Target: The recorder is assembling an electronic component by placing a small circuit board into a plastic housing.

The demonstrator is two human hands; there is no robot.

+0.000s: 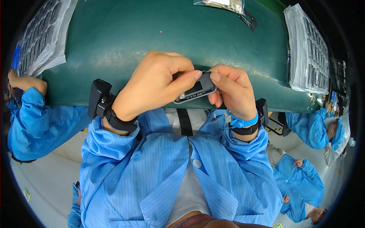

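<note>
"So, where is the small grey rounded-rectangular housing with the dark inner area [197, 91]?"

"Up in both hands, by the near edge of the green-topped table [125, 34]."

"And how are the hands set?"

"The left hand [159, 79] is nearly closed, fingers curled, its thumb tip pinching at the housing's upper edge. The right hand [234, 89] is half curled, thumb pressed on the right end, lower fingertips just beyond the rim. Whether a tiny part sits between the thumbs, I cannot tell."

"How far along does it look?"

"Partway through this one piece, I'd judge: small fittings show along its lower side, and it is not yet set down. What is left to do on it, the fingers hide."

"And the batch?"

"Probably unfinished. Stacked clear plastic trays with dark pieces in rows [42, 34] stand at left, pale stacked plastic trays [310, 49] at right; which stack is done, I can't say. A flat black piece [249, 22] lies beside a clear plastic bag [224, 4], well apart from both hands."
</note>
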